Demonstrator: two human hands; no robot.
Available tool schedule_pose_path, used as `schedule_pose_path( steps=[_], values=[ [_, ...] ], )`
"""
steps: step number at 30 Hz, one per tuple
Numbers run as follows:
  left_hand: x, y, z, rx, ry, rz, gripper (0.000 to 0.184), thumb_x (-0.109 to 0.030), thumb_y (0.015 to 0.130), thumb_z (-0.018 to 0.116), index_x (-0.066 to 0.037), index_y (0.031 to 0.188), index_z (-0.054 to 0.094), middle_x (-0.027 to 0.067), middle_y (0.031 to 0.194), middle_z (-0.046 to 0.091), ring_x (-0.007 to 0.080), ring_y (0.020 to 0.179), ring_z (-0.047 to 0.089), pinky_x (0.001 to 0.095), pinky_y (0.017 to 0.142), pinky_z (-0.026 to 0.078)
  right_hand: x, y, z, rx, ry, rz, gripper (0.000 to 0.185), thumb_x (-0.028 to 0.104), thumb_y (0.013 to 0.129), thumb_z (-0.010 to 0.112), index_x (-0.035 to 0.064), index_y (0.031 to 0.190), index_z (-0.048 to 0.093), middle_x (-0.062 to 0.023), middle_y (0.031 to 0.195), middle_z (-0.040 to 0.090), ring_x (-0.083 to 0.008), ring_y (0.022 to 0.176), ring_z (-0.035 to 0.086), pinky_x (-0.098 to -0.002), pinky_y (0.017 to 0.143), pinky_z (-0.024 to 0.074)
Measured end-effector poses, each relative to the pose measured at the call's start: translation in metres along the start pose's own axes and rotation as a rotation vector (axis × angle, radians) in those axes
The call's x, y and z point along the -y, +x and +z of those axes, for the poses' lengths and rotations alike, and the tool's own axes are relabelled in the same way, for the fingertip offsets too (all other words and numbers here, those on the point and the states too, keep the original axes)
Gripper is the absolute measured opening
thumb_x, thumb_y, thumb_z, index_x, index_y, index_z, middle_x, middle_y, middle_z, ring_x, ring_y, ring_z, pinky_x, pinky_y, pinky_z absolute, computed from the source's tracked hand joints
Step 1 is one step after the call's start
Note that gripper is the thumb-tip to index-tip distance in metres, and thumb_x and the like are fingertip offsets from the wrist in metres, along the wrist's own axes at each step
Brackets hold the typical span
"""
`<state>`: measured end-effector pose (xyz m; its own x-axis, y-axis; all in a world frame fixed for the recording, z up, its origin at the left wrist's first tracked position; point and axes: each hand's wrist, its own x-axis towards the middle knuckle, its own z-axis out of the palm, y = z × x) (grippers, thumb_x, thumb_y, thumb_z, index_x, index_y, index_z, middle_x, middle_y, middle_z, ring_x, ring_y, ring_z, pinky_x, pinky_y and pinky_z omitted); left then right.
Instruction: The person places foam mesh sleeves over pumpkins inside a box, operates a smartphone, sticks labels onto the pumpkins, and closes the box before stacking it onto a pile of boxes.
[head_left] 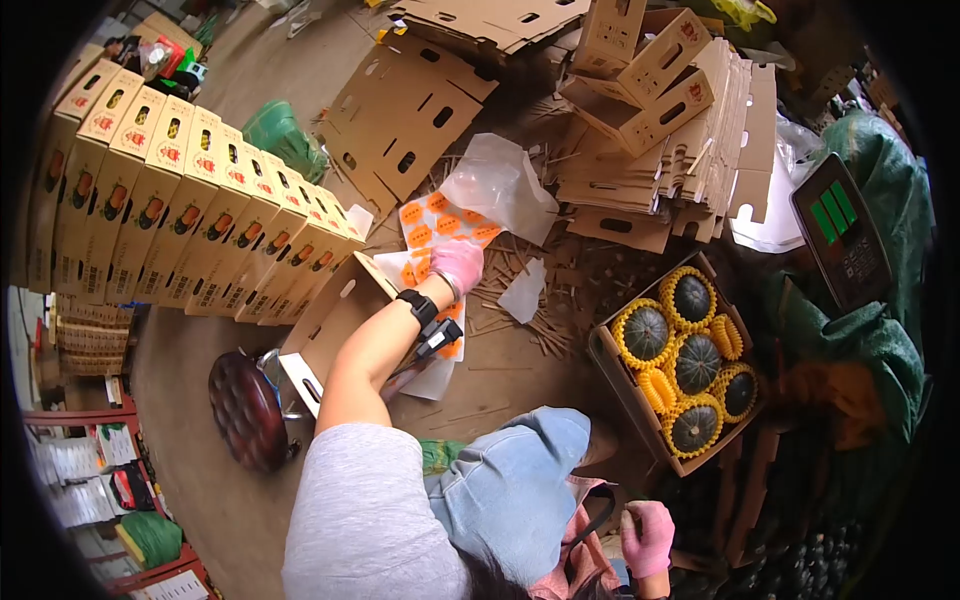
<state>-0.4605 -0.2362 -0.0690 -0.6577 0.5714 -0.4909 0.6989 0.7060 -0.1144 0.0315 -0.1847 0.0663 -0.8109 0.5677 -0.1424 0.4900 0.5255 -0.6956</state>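
My left hand (458, 265), in a pink glove, reaches out onto sheets of orange stickers (420, 238). The back of the glove hides its fingers, so I cannot see whether they grip a sticker. My right hand (648, 538), also pink-gloved, is held near my body at the lower right with its fingers curled. Whatever lies inside those fingers, if anything, is hidden. Beyond it sits an open cardboard box (622, 385) of dark green pumpkins (697, 362) in yellow foam nets (657, 390). Under my left forearm, another open carton (335, 325) stands beside the sticker sheets.
Printed cartons (180, 200) stand in a long row at left. Flattened cardboard (410, 115) and a stack of box blanks (650, 180) lie ahead. A scale display (842, 230) with green digits is at right, by green sacking (880, 170). A round dark stool (250, 412) stands at left.
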Motion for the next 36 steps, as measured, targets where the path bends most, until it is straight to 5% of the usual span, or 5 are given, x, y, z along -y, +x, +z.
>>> schedule_pose_path(
  steps=[9, 22, 26, 30, 36],
  values=[
    [-0.103, -0.088, -0.105, 0.179, -1.139, 0.431, 0.016, -0.015, 0.086, 0.058, -0.002, 0.091, 0.050, 0.0070, 0.066, 0.060, 0.0129, 0.055, 0.061, 0.0264, 0.047, 0.050, 0.065, 0.156, 0.004, -0.289, 0.291, -0.032, 0.110, 0.042, 0.061, 0.083, -0.0008, 0.139, 0.019, -0.0274, 0.132, 0.040, -0.0379, 0.121, 0.047, -0.0408, 0.100, 0.0396],
    [-0.246, -0.123, -0.101, 0.703, -1.596, 0.701, 0.018, -0.018, 0.095, 0.051, 0.000, 0.098, 0.050, 0.0131, 0.089, 0.063, 0.0211, 0.073, 0.067, 0.0276, 0.063, 0.056, -0.008, 0.136, -0.032, -0.544, 0.122, 0.465, 0.059, 0.010, 0.073, 0.068, 0.0085, 0.125, 0.040, -0.0140, 0.084, 0.065, -0.0310, 0.083, 0.066, -0.0365, 0.077, 0.0511],
    [-0.233, -0.109, -0.105, -0.801, -0.777, 1.036, 0.050, -0.023, 0.076, 0.075, 0.000, 0.113, 0.051, 0.0147, 0.105, 0.058, 0.0247, 0.096, 0.054, 0.0362, 0.084, 0.047, -0.047, 0.123, -0.054, -0.427, 0.453, 0.229, 0.046, -0.007, 0.072, 0.054, 0.0069, 0.115, 0.047, -0.0176, 0.083, 0.066, -0.0311, 0.083, 0.067, -0.0350, 0.076, 0.0518],
    [-0.222, -0.089, -0.103, 0.784, -1.331, 0.884, 0.041, -0.008, 0.077, 0.073, 0.002, 0.112, 0.056, 0.0061, 0.099, 0.062, 0.0142, 0.090, 0.058, 0.0288, 0.082, 0.048, -0.056, 0.121, -0.071, -0.228, 0.209, 0.179, 0.056, -0.005, 0.070, 0.058, 0.0096, 0.122, 0.044, -0.0158, 0.080, 0.066, -0.0335, 0.079, 0.066, -0.0364, 0.071, 0.0522],
    [-0.219, -0.110, -0.080, 0.715, -1.393, 0.779, 0.019, -0.004, 0.081, 0.067, 0.000, 0.098, 0.061, -0.0014, 0.087, 0.060, 0.0043, 0.078, 0.054, 0.0203, 0.072, 0.046, -0.023, 0.142, -0.077, -0.447, -0.278, 0.111, 0.076, 0.021, 0.068, 0.075, 0.0108, 0.131, 0.034, -0.0140, 0.091, 0.062, -0.0313, 0.089, 0.061, -0.0427, 0.081, 0.0444]
  ],
)
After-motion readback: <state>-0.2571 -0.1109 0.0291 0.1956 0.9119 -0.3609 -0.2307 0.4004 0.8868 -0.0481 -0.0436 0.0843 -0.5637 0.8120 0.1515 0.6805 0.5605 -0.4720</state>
